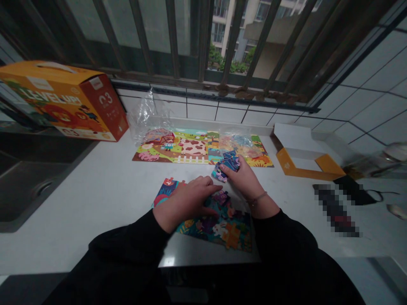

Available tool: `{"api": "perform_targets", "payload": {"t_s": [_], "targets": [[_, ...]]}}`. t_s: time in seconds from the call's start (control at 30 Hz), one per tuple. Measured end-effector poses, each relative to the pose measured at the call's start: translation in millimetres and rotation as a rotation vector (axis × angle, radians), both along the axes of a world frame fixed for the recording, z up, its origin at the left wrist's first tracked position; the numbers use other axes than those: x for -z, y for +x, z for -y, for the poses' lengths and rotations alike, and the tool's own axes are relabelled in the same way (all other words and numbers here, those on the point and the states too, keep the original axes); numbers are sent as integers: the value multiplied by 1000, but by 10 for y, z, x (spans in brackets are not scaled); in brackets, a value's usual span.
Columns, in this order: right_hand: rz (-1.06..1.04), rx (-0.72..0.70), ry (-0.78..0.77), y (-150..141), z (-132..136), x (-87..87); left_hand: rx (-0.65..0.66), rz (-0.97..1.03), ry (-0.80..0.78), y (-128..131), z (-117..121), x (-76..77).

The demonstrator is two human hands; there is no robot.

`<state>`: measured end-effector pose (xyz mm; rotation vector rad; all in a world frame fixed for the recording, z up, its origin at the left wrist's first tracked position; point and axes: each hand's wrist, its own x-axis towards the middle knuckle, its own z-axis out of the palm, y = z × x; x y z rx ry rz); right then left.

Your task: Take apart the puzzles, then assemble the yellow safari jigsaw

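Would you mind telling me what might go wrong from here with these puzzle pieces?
The loose stack of puzzle pieces in the right hand could slip and scatter over the colourful animal puzzle below. The left hand, pressing on that puzzle, might shift its pieces. A stray piece could also slide off the counter into the steel sink on the left.

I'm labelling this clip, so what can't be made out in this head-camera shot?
All in the head view:
The puzzle pieces in the right hand: the fingers cover part of them, so their number is unclear.
The jigsaw: the left hand covers part of its picture.
The orange cardboard box: the left edge of the view cuts it off.
The dark object: pixelation hides what it is.
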<state>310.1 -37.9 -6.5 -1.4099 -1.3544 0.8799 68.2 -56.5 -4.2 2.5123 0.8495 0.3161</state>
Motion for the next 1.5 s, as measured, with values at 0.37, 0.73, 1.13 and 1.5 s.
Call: {"api": "perform_targets", "payload": {"t_s": [0.37,0.73,1.13,1.5], "targets": [[-43,18,9,-9,25,-7,-58,8,-13,156,56,-176],[-227,-167,-40,-73,83,-96,-506,490,-488,56,-230,-35],[-102,-80,31,-53,-17,89,-379,265,-322,-32,-135,-97],[311,-360,152,-107,-10,86,9,6,-220,-229,-110,-84]]}}
